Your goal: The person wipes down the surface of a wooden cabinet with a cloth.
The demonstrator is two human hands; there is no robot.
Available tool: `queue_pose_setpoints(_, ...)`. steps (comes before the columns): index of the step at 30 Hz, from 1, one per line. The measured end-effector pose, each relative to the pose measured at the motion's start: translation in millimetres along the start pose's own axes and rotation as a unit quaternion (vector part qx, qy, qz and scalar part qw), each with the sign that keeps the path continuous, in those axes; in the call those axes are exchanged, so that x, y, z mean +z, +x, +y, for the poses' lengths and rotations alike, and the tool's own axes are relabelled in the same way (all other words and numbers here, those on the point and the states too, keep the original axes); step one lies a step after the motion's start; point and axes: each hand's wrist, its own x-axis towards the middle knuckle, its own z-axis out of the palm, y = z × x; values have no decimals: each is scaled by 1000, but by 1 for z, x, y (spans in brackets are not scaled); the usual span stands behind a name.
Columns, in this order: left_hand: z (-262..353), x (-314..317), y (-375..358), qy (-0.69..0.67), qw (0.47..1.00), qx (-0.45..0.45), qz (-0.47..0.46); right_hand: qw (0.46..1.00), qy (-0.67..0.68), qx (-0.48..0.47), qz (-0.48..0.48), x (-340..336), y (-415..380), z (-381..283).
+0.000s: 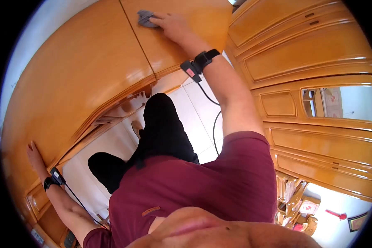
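Note:
My right hand (172, 27) presses a bunched grey cloth (146, 19) onto the orange-brown wooden desktop (91, 53), near its far right part. The fingers lie over the cloth's right side and grip it. At the lower left, my left hand (35, 157) rests on the desktop close to the front edge. Its fingers are stretched out and hold nothing. Both wrists carry a black strap with a small cabled device, the right wrist device (191, 71) and the left wrist device (57, 176).
Glossy wooden wardrobe doors (295, 53) with a mirror panel (339, 103) stand close on the right. Below the desk's front edge, my black-trousered knees (165, 120) are over the white tiled floor (198, 107). Wooden furniture (295, 202) stands at the lower right.

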Motion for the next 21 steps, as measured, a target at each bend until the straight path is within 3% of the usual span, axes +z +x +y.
queue_pose_setpoints(3,46,-53,-31,17,998,-46,-34,987,110,92,-70,19,-20,67)
queue_pose_setpoints(8,31,-57,-26,-6,999,-2,-36,970,125,209,-28,-43,-34,112)
queue_pose_setpoints(10,18,-54,-25,0,1000,3,-26,951,148,272,8,-95,-18,103)
queue_pose_setpoints(12,3,-49,-19,21,999,34,-35,848,436,234,190,-30,-41,139)
queue_pose_setpoints(13,-14,-38,-15,27,999,33,-34,845,441,236,191,-10,-52,155)
queue_pose_setpoints(14,-32,-26,-8,37,996,84,-10,933,169,293,126,4,-65,172)
queue_pose_setpoints(15,-42,-22,-2,46,990,135,14,938,-118,322,50,14,-71,185)
queue_pose_setpoints(16,-35,-29,-3,50,989,135,15,938,-114,324,50,21,-72,197)
queue_pose_setpoints(18,-8,-46,-20,-22,999,4,-26,922,-85,377,-7,30,-72,214)
queue_pose_setpoints(21,8,-58,-35,-40,999,6,-16,889,21,455,-53,24,-66,226)
